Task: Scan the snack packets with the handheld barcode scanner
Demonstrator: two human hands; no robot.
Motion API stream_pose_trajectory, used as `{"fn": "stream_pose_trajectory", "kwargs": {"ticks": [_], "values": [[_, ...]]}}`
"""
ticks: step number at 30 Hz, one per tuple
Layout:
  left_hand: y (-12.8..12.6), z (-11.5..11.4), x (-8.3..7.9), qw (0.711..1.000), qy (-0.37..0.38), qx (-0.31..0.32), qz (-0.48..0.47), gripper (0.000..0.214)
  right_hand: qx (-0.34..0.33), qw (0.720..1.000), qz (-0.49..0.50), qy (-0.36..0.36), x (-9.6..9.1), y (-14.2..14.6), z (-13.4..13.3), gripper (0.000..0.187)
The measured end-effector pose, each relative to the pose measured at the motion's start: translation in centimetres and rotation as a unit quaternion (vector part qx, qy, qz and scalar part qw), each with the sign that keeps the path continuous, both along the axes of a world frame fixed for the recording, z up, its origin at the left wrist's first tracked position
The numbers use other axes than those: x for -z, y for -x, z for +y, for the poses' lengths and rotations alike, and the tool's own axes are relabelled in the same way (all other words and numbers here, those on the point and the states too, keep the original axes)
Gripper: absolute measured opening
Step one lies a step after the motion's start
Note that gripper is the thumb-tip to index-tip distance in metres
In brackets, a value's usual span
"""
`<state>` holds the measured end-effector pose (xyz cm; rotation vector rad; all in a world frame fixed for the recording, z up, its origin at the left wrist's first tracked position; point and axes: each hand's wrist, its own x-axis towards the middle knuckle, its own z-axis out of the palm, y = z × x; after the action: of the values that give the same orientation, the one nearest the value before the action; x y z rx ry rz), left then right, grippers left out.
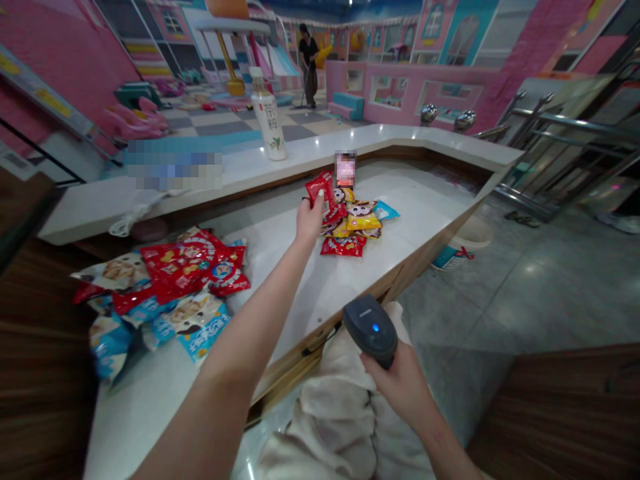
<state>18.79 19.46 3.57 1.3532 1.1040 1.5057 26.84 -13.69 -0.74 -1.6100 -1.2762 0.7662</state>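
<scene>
My left hand (311, 217) reaches across the white counter and grips a red snack bag (320, 187), thumb on its front. That bag is at the pile of small snack bags, with yellow bags (362, 217), a blue bag (386, 211) and another red bag (343, 247) lying there. In my right hand (400, 380), low at the counter's front edge, is a dark barcode scanner (370, 328) with a blue light lit. To the left lies a larger heap of red bags (187, 263) and blue-and-white bags (195, 323), overlapping one another.
A labelled bottle (269, 120) stands on the raised white ledge (320, 141). Behind the small pile is a phone-like screen (345, 168), blurred. A white bucket (463, 243) sits on the floor right of the counter. Metal railings (550, 140) stand farther right. Far back, a person (309, 63) holds a long pole.
</scene>
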Motion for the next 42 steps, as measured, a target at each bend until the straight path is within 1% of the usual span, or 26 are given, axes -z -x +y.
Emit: {"fn": "stream_pose_trajectory", "kwargs": {"ticks": [1, 3, 4, 5, 7, 9, 12, 15, 17, 23, 29, 32, 36, 38, 42], "values": [[1.0, -1.3, 0.3, 0.996, 0.029, 0.023, -0.078, 0.036, -0.004, 1.000, 0.002, -0.001, -0.1, 0.2, 0.0, 0.013], [3.0, -4.4, 1.1, 0.971, 0.085, 0.078, -0.210, 0.035, -0.012, 1.000, 0.005, -0.001, -0.3, 0.5, -0.1, 0.013], [4.0, -6.2, 1.5, 0.956, 0.107, 0.104, -0.254, 0.031, -0.016, 1.000, 0.006, -0.001, -0.4, 0.6, -0.2, 0.013], [5.0, -8.0, 2.0, 0.940, 0.136, 0.113, -0.290, 0.026, -0.018, 1.000, 0.007, -0.001, -0.5, 0.8, -0.2, 0.013], [6.7, -11.4, 3.0, 0.913, 0.198, 0.119, -0.337, 0.019, -0.023, 1.000, 0.010, -0.002, -0.7, 1.1, -0.4, 0.013], [8.1, -14.1, 3.9, 0.891, 0.249, 0.118, -0.360, 0.019, -0.030, 0.999, 0.011, -0.005, -0.7, 1.5, -0.5, 0.011], [9.3, -16.5, 5.0, 0.870, 0.287, 0.125, -0.381, 0.023, -0.046, 0.999, 0.007, -0.009, -0.7, 2.2, -0.7, 0.010], [9.5, -17.2, 5.7, 0.862, 0.279, 0.128, -0.404, 0.025, -0.058, 0.998, 0.003, -0.005, -0.8, 2.8, -0.9, 0.015], [9.4, -17.1, 6.0, 0.864, 0.261, 0.127, -0.412, 0.026, -0.065, 0.998, 0.002, 0.002, -1.0, 3.1, -0.9, 0.019], [9.1, -17.1, 6.7, 0.884, 0.247, 0.132, -0.374, 0.032, -0.081, 0.997, -0.003, -0.001, -1.7, 3.6, -0.7, 0.023], [9.0, -17.2, 7.4, 0.902, 0.211, 0.147, -0.346, 0.036, -0.075, 0.997, -0.016, -0.003, -2.2, 4.0, -0.3, 0.026], [8.9, -17.1, 7.4, 0.902, 0.212, 0.156, -0.342, 0.036, -0.072, 0.997, -0.023, -0.004, -2.3, 4.1, -0.4, 0.023], [8.8, -17.0, 7.1, 0.888, 0.253, 0.173, -0.342, 0.034, -0.071, 0.997, -0.025, -0.001, -2.2, 4.1, -0.5, 0.020], [8.7, -17.1, 7.0, 0.889, 0.244, 0.168, -0.348, 0.032, -0.072, 0.997, -0.023, 0.002, -2.2, 4.1, -0.5, 0.019], [8.9, -17.3, 6.9, 0.900, 0.219, 0.147, -0.347, 0.031, -0.069, 0.997, -0.019, 0.001, -2.0, 4.0, -0.6, 0.019]]}}
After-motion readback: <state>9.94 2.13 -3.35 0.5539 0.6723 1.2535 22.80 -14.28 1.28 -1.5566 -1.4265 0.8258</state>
